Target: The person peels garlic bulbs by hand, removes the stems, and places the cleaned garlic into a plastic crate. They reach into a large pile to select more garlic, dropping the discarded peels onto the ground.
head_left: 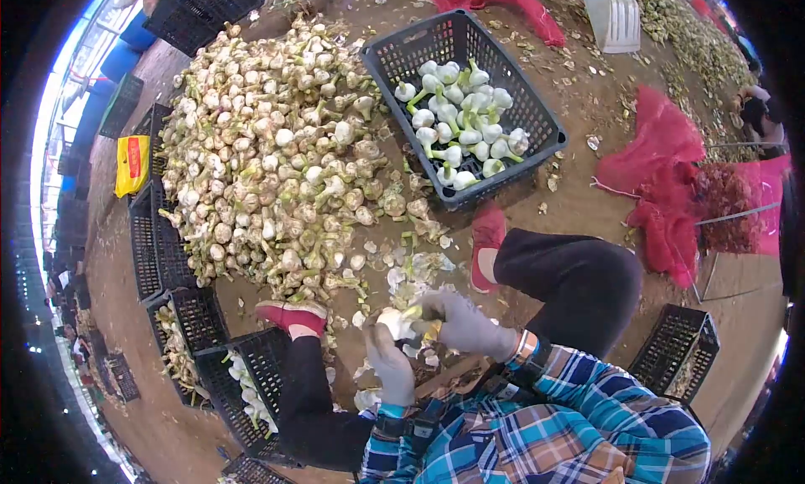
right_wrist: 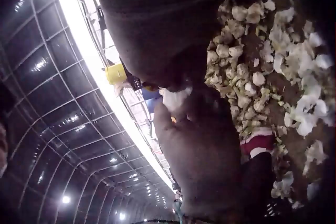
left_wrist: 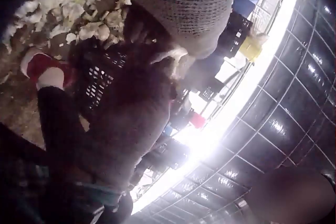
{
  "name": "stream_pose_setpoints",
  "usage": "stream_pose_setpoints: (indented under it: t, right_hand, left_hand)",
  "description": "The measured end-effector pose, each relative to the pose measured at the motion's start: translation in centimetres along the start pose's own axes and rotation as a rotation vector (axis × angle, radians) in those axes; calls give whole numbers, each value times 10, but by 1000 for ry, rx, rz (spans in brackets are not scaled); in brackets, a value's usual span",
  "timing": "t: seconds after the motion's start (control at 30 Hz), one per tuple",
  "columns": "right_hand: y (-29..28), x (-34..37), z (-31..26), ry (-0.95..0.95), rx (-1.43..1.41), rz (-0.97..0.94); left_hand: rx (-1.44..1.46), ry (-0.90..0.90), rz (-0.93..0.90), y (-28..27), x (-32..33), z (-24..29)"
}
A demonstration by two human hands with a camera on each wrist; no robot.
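Both hands wear grey gloves and meet in front of the body in the head view. The left hand grips a white garlic bulb from below. At the bulb's stem side, the right hand has curled fingers, with a small yellowish thing at them, too small to name. In the right wrist view the bulb shows pale between the two dark gloves. The left wrist view shows only a pale bit between the gloves; the rest is hidden.
A large heap of untrimmed garlic lies ahead on the left. A black crate holding cleaned bulbs stands ahead. Red shoes flank scattered peelings. More crates line the left; red mesh bags lie right.
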State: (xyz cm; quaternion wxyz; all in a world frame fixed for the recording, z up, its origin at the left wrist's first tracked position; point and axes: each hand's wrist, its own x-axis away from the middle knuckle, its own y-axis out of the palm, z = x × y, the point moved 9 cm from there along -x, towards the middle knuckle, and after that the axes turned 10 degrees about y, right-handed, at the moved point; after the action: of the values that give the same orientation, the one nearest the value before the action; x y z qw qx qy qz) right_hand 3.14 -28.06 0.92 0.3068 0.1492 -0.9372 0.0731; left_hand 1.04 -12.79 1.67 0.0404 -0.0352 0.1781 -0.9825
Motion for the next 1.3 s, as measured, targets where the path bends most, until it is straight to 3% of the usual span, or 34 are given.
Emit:
stream_pose_setpoints:
  t: [0.07, 0.1, 0.13, 0.17, 0.2, 0.3, 0.37, 0.4, 0.47, 0.53, 0.6, 0.67, 0.73, 0.77, 0.87, 0.93, 1.0, 1.03, 1.07, 1.13, 1.17, 1.2, 1.27, 1.3]
  right_hand:
    - [3, 0, 0, -171, 60, 61]
    - [1, 1, -1, -172, 59, 61]
    - [4, 1, 2, -104, -116, -38]
    - [7, 1, 5, -36, -288, -137]
    - [6, 3, 2, -37, -289, -137]
    - [6, 3, 3, -65, -301, -143]
    - [3, -4, 9, -152, -290, -48]
    - [2, -4, 8, -155, -289, -47]
    - [8, -2, 9, -108, -200, -74]
    - [12, -1, 6, -55, -245, -129]
    - [13, -2, 12, -3, -286, -173]
    - [5, -3, 5, -216, -186, -87]
    - [4, 0, 8, -117, -290, -120]
    - [4, 1, 13, -14, -396, -152]
    - [4, 7, -4, -146, -196, -188]
    - [13, 6, -4, -254, -218, -208]
    - [33, 14, -3, -265, -173, -470]
    - [33, 22, -14, -385, -157, -498]
    - [35, 23, -16, -388, -154, -500]
    - [67, 34, 1, -205, -19, -793]
    - [74, 31, 15, -214, 224, -796]
    - [76, 34, 18, -214, 224, -796]
    - [71, 31, 29, -266, 550, -544]
    - [74, 29, 40, -265, 547, -541]
  left_hand:
    - [133, -86, 52, 0, -6, -2]
    - [296, -226, -9, 9, -7, -9]
    - [458, -370, -71, 20, -5, -12]
    - [713, -715, 39, 26, 13, -22]
    - [712, -714, 38, 24, 16, -26]
    - [927, -626, -75, 33, 15, -32]
    - [468, -217, -44, 7, -8, -23]
    - [468, -213, -44, 8, -8, -23]
    - [62, 98, 80, -14, -7, 0]
    - [22, 43, 58, -18, -9, 7]
    - [156, -282, -16, -15, -6, -14]
    - [74, -256, -31, -16, -3, -24]
    - [-102, 260, -64, -12, -8, 17]
    - [-105, 258, -60, -14, -9, 14]
    - [1038, -438, 356, -24, -2, -60]
    - [1092, -379, 323, -30, -8, -68]
    - [1014, -335, 354, -34, -15, -57]
    - [765, -123, 316, -36, -24, -24]
    - [1326, -479, 342, -31, -29, -57]
    - [1458, -156, 43, -48, -40, -48]
    - [1433, -185, 285, -81, -40, -76]
    - [1397, -216, 524, -119, -32, -104]
    - [1340, 56, 893, -198, -22, -98]
    - [1275, 118, 877, -213, -15, -91]
